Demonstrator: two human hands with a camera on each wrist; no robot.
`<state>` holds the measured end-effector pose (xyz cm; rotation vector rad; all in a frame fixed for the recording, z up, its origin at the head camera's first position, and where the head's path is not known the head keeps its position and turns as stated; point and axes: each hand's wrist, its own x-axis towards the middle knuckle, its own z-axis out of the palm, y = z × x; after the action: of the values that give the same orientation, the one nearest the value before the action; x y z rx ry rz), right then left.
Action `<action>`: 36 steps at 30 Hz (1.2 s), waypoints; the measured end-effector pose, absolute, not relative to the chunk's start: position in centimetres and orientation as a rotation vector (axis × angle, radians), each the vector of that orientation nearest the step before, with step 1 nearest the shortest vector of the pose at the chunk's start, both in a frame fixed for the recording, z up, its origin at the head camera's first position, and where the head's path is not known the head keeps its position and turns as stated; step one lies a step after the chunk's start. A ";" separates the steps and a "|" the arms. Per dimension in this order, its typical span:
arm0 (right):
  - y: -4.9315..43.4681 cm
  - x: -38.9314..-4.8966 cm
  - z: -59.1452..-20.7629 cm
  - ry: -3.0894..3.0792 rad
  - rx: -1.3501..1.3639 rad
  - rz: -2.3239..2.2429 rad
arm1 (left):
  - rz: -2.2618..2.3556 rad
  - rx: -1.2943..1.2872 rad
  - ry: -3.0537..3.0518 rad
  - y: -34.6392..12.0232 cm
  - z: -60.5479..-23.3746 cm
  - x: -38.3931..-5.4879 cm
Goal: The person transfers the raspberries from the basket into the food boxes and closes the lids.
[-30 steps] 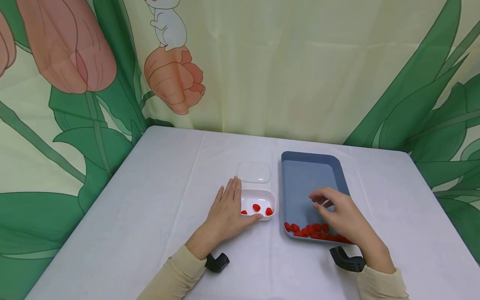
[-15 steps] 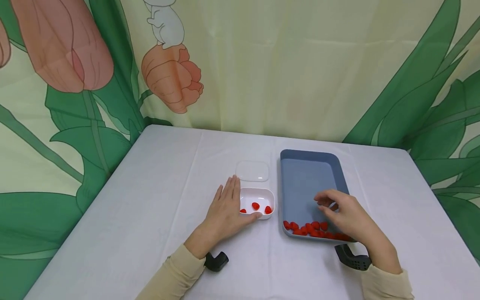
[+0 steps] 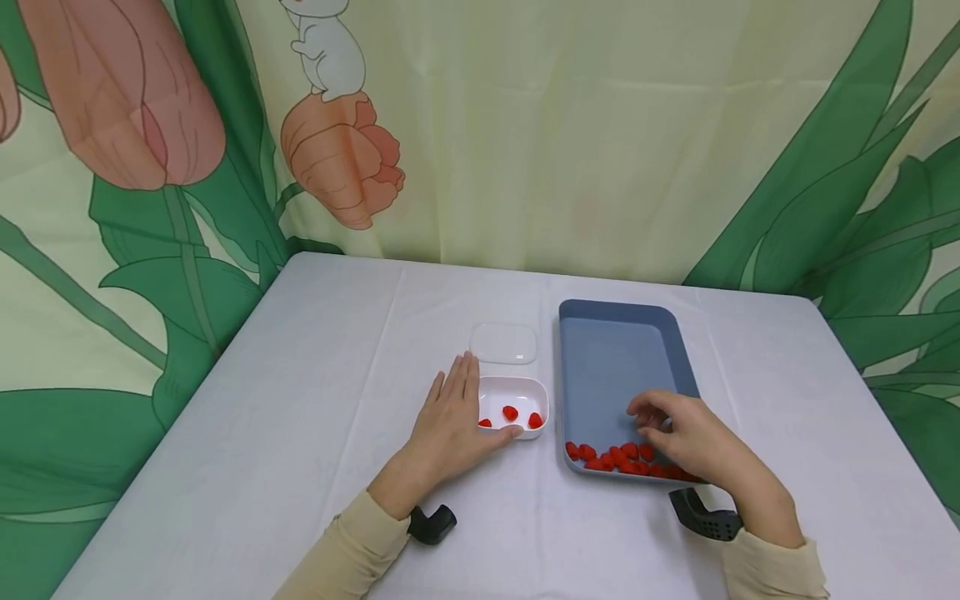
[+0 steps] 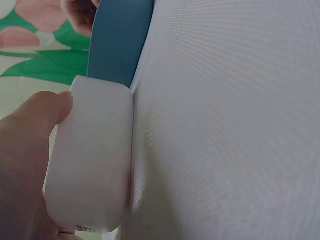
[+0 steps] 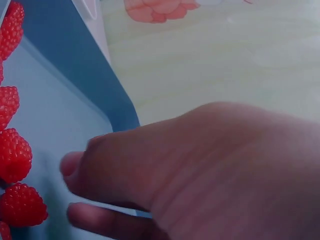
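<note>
My left hand [image 3: 446, 429] rests against a small white box [image 3: 542, 385], its straight fingers along the left side and the thumb at the front rim. The thumb touches the box's edge in the left wrist view. Inside lie a few red raspberries [image 3: 510, 412], partly hidden by the hand. Over the blue-grey tray [image 3: 611, 350] hovers my right hand [image 3: 690, 429], fingers loosely bent and nothing visible between them. Several raspberries [image 3: 618, 458] line the tray's front edge, some beneath that hand. In the right wrist view the thumb and fingertips are apart, close to a raspberry [image 5: 22, 205].
A clear lid [image 3: 503, 343] lies flat behind the white box. The tray stands just right of the box, with a narrow gap between. White cloth covers the table [image 3: 315, 358], and a printed curtain [image 3: 562, 150] hangs behind it.
My right hand has shifted a little right, then lowered toward the raspberries in the tray. The left hand keeps its place at the box.
</note>
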<state>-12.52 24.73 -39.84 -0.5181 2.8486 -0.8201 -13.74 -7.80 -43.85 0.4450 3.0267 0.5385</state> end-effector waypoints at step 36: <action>24.1 -12.1 -39.9 2.807 -0.505 -0.768 | 0.564 0.443 3.036 -7.8 -44.0 -13.7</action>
<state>-12.13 24.09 -39.92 -0.5051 2.8068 -0.7682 -13.69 -7.85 -43.99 0.4430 3.0361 0.5640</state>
